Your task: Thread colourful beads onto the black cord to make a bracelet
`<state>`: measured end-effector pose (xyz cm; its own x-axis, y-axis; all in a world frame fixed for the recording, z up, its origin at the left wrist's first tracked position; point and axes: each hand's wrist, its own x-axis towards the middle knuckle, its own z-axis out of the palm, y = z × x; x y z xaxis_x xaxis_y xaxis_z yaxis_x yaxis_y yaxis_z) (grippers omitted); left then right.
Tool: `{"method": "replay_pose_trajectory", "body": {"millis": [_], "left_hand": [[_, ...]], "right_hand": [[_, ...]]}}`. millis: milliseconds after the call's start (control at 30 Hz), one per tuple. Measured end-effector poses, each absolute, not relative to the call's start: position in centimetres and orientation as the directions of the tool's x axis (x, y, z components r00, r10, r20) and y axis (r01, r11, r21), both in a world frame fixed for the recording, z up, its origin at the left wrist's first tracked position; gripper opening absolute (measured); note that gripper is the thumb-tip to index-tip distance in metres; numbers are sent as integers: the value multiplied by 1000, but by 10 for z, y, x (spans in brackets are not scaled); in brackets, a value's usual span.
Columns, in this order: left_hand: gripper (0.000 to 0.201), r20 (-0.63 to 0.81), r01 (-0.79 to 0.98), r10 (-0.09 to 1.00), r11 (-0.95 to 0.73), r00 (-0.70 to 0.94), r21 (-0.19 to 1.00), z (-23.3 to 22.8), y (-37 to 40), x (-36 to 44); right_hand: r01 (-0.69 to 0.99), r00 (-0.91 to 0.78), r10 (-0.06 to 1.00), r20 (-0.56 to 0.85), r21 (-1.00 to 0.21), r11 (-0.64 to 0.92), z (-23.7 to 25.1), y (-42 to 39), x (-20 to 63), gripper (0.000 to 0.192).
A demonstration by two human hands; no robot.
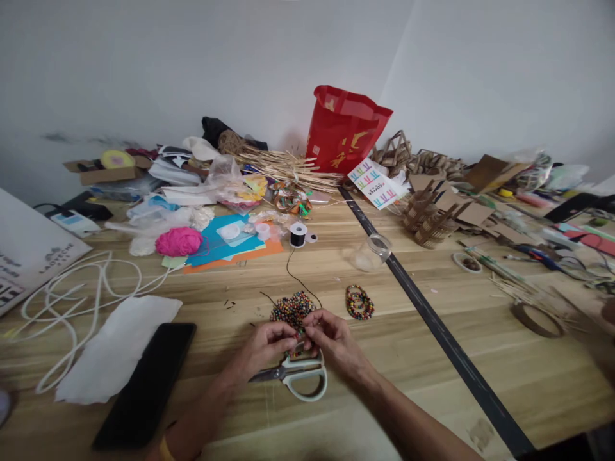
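Both my hands meet at the near edge of a pile of colourful beads [292, 307] on the table. My left hand [269, 342] pinches at the strung beads, thumb and forefinger together. From the right, my right hand [334, 339] is closed in a pinch at the same spot, and a black cord runs close to it. That cord leads back to a spool of black cord [298, 235] standing upright. Under my hands lie scissors [302, 374] with white handles. Right of the pile rests a small stack of bead bracelets [359, 302]. My fingertips partly hide what they grip.
A black phone [147, 384] and white paper [122, 346] lie at left, beside a coiled white cord [72, 301]. A clear jar [375, 251] stands near a dark strip [442, 339]. Behind are pink yarn [179, 241], a red bag [343, 131] and small woven baskets [427, 214].
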<state>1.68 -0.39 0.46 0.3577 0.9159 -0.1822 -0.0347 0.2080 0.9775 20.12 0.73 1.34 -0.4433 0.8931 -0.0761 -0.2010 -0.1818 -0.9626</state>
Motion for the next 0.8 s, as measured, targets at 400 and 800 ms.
{"method": "replay_pose_trajectory", "body": {"millis": [400,800], "left_hand": [[35,-204,-110,925,250,320,962,16,-5,13],[29,-176,-20,949,187,261,982,13,-1,10]], "right_hand": [[130,-509,861,10,-987,89,11,8,207,27],[435,-405,888,219,-808,398,53,39,258,23]]}}
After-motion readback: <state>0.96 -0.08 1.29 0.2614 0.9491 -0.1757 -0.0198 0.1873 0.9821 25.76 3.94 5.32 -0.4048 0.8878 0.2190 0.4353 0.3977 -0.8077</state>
